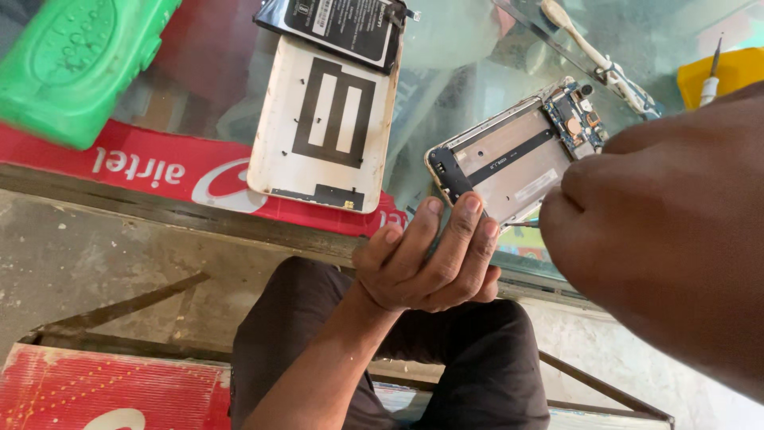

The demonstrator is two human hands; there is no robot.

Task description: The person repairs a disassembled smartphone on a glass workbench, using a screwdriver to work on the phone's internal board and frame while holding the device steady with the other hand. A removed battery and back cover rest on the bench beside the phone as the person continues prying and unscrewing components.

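Gripping opened phone [509, 159], left hand [430, 255]; right hand [668, 215] alongside.

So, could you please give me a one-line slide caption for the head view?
Left hand holds an opened phone while the right hand works at it.

Bright daylight shot, decent sharpness in the middle, rough at the edges

Glass tabletop [454, 72] throws pale washed-out reflections, worst right above the opened phone [509, 155]. Right hand [668, 231], just right of that phone, sits huge, dark and soft from being too near the lens. Green plastic case [76, 60], far left of it, looks a bit smeared. Shadows stay soft everywhere.
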